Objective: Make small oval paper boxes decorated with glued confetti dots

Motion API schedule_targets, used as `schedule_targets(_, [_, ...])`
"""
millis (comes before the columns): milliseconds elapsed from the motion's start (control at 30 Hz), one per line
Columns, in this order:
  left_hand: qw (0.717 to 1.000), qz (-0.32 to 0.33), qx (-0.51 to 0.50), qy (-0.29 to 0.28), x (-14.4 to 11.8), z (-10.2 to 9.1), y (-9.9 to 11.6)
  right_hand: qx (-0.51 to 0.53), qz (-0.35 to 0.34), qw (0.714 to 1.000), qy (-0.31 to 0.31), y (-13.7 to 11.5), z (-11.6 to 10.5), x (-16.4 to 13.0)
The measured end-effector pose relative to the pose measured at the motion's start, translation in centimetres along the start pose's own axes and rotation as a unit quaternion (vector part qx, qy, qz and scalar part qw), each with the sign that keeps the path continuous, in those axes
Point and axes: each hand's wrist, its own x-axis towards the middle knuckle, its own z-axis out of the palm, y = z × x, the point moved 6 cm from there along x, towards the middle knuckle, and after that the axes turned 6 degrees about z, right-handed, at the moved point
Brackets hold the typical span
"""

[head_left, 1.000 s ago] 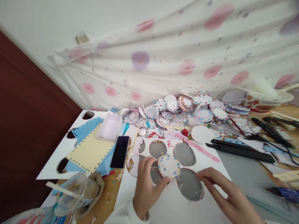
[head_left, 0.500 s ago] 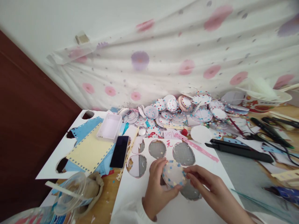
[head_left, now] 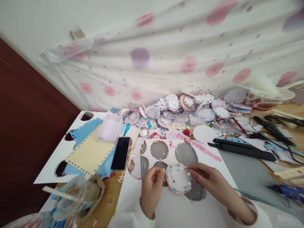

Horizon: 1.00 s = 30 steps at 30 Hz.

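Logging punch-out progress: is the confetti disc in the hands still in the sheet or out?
Out. The confetti disc is pinched between left hand and right hand, above the white sheet with its holes.

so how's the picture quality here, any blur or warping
Head view: soft, even daylight with no hard shadows or glare; wide-angle warp bends the curtain and table edges; corners smear, so the jar at lower left is blurred; the paper disc between the left hand and right hand is fairly sharp.

White paper disc (head_left: 178, 179) speckled with blue and pink dots; white card sheet (head_left: 171, 202) showing grey round holes; black phone (head_left: 121, 153); pale yellow sheet (head_left: 89, 155) over blue; white curtain (head_left: 166, 53) with pink and purple flowers.
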Motion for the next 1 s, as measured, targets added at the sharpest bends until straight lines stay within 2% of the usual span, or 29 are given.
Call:
schedule_targets(133, [0.999, -0.021, -0.023, -0.022, 0.8, 0.6, -0.2, 0.030, 0.021, 0.999, -0.017, -0.3, 0.9, 0.5])
schedule_targets(333, [0.996, -0.046, -0.061, -0.035, 0.4, 1.1, -0.5, 0.054, 0.040, 0.998, -0.007, -0.2, 1.2, 0.2])
schedule_targets(600, [0.990, -0.088, -0.110, -0.027, 0.1, 1.4, -1.3, 0.077, 0.060, 0.995, 0.002, -0.1, 1.5, -0.1])
schedule_targets(867, [0.999, 0.002, 0.002, -0.053, -0.2, 1.1, 0.0, 0.086, 0.062, 0.994, 0.014, 1.0, 1.6, -0.4])
schedule_targets(1000, [0.998, 0.043, 0.004, -0.049, -0.4, 1.1, 0.7, 0.081, 0.055, 0.995, 0.008, 1.8, 1.7, -0.4])
